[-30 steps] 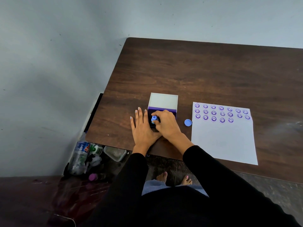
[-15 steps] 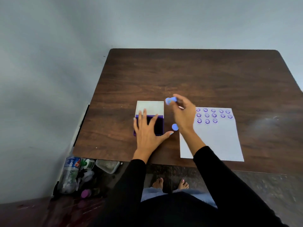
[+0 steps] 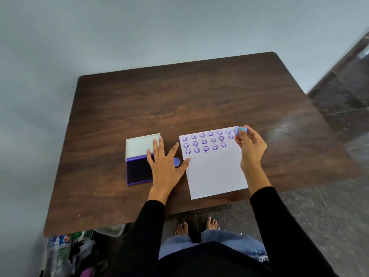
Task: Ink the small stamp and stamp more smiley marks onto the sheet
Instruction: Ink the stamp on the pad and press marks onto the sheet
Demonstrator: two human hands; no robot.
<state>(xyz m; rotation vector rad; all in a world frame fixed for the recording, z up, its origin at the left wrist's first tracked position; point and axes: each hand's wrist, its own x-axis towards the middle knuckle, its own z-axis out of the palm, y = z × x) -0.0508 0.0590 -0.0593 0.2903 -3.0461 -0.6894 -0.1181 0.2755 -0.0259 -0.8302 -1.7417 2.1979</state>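
Head view: since half second ago, right hand point(image 3: 252, 145) carries small stamp point(image 3: 240, 130) from beside ink pad point(image 3: 139, 171) to sheet point(image 3: 216, 172) corner at 1 o'clock, pinched in fingertips. Left hand point(image 3: 166, 162) flat, fingers spread wide, overlapping pad's 3 o'clock edge. Blue cap point(image 3: 176, 162) beside it. Three rows of smileys done; lower sheet blank, much left.

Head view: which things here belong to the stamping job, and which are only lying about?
Belonging to the job:
- small stamp, held in the right hand
- open ink pad, under the left hand
- sheet with smiley marks
- blue cap, probably the stamp's

Lying about:
- plastic bottle and other clutter on the floor beside the table
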